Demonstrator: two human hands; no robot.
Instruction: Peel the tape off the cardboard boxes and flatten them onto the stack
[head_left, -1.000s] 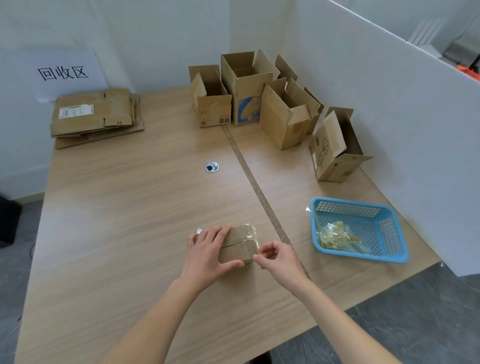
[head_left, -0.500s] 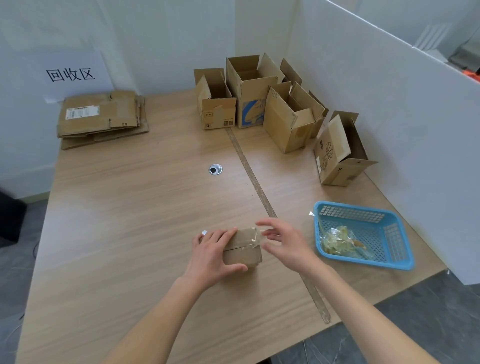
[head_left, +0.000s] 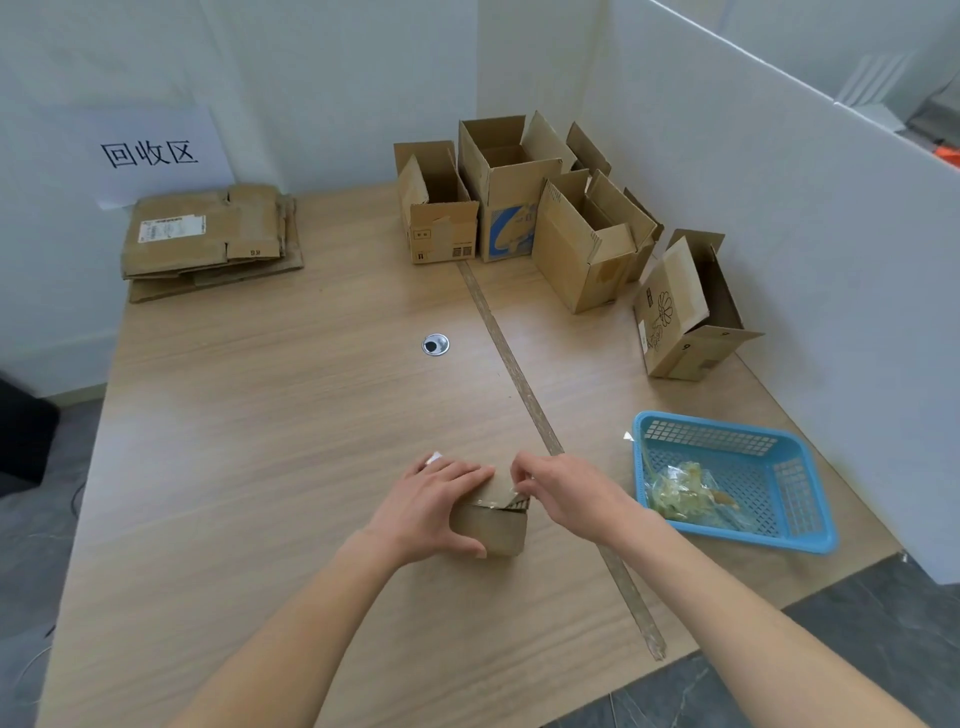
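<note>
At lower centre, the left hand (head_left: 436, 512) clamps the small box (head_left: 493, 527) while the right hand (head_left: 558, 493) seemingly pinches its tape (head_left: 511, 500), which could tear if yanked.

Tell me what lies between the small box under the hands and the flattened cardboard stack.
Only bare wooden tabletop in the head view between the small brown cardboard box and the flattened brown cardboard stack.
</note>
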